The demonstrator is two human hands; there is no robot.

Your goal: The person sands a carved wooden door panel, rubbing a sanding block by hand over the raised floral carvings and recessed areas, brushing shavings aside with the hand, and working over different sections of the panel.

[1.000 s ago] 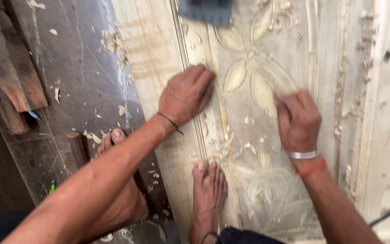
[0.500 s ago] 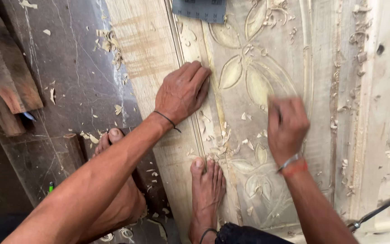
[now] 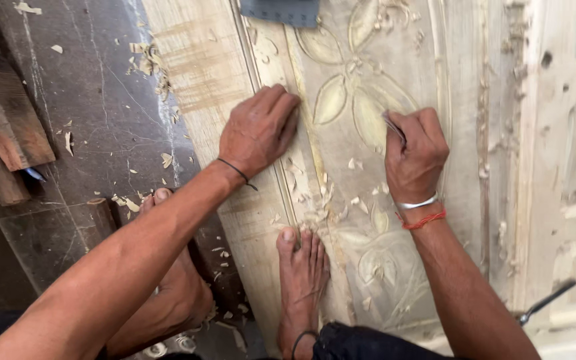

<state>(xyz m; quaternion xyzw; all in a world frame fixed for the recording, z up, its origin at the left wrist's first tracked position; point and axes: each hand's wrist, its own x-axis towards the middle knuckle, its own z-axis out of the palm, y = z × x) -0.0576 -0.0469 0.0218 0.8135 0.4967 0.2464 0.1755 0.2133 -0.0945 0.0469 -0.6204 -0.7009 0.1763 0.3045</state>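
Carved wooden panel (image 3: 368,87), left hand (image 3: 258,130) flat near its edge, fingers together, right hand (image 3: 415,150) seemingly pinching a thin tool (image 3: 393,128)

Pale wood panel (image 3: 395,73) w/ leaf carving, grey floor (image 3: 88,133).

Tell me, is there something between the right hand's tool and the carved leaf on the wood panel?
Nothing visible. The right hand holds a thin tool whose tip meets the carved leaf directly. Loose wood chips lie lower on the panel, beside the hand.
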